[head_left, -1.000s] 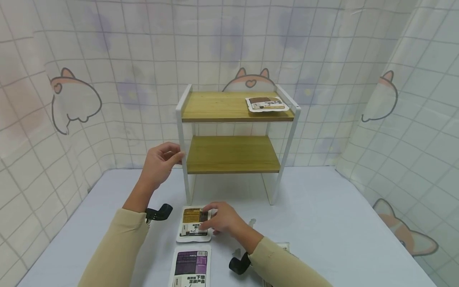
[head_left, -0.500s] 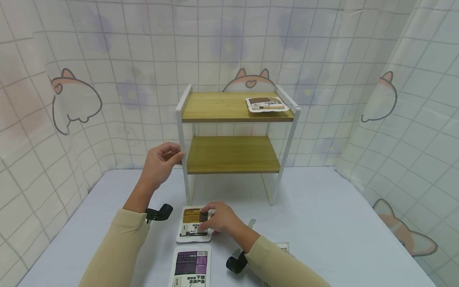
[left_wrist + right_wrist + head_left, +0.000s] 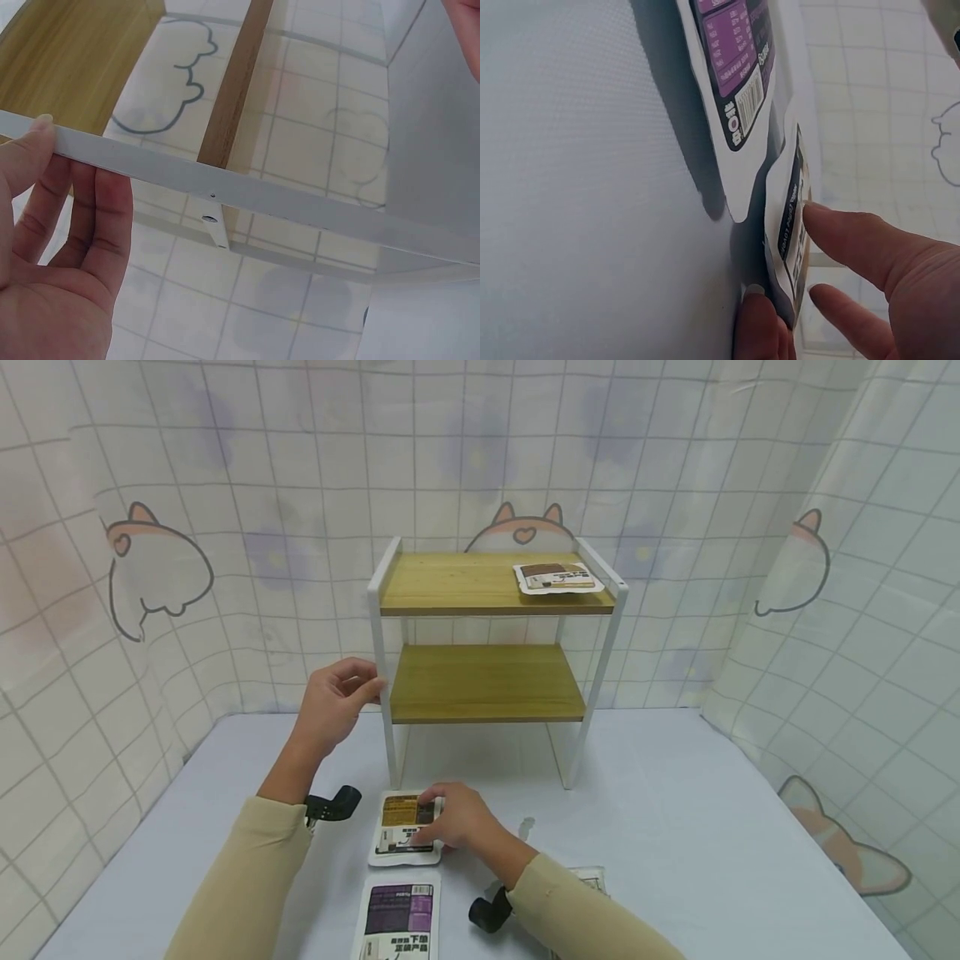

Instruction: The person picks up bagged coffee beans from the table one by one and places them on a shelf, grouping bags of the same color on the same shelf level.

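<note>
My left hand grips the white left front post of a two-tier wooden shelf. In the left wrist view the thumb lies on the near side of the post, with the fingers curled behind it. Below, my right hand is at the right edge of a flat white pouch with a yellow and brown label, lying on the table. The right wrist view shows the thumb on its printed face and fingertips against its lower edge. Nearer me lies a purple-labelled pouch.
A brown-labelled pouch lies at the right of the shelf's top board. Another packet is mostly hidden under the right forearm. Cloth curtains with a grid pattern surround the white table.
My right hand and forearm have shifted slightly left over the yellow-labelled pouch. The left hand, shelf and pouches stay where they were.
</note>
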Action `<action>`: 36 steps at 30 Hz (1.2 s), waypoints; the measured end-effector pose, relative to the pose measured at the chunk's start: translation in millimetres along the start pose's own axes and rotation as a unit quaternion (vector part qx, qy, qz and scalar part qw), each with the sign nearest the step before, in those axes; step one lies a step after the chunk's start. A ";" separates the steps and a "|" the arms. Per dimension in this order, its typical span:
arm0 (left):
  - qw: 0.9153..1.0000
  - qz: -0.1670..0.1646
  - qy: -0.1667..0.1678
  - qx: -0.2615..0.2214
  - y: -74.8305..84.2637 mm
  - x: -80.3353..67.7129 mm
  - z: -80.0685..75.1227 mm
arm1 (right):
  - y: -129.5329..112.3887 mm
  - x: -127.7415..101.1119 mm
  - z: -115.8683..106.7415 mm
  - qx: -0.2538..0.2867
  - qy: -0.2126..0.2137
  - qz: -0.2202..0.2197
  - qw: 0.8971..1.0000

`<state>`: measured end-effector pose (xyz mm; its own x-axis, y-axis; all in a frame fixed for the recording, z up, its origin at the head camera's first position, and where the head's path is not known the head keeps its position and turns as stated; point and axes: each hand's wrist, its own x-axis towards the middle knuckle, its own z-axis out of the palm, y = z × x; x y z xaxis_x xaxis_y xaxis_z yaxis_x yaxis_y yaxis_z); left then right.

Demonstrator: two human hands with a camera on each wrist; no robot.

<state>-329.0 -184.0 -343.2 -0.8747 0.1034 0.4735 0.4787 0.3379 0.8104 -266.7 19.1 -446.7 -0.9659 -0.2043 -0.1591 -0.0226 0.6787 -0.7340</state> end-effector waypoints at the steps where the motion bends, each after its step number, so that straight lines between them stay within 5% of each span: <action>1: 1.000 0.000 0.000 0.000 0.2 0.1 -0.1 | 0.0 0.1 0.2 -0.006 0.002 -0.001 1.000; 36: 1.000 0.007 0.001 -0.004 0.6 -0.4 -0.2 | -0.4 -1.5 6.1 -0.004 0.034 -0.012 0.999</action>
<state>-328.3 -184.1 -342.9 -0.8673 0.1062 0.4863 0.4922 0.3287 0.8060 -263.6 14.8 -450.2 -0.9803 -0.1730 -0.0954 -0.0489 0.6802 -0.7314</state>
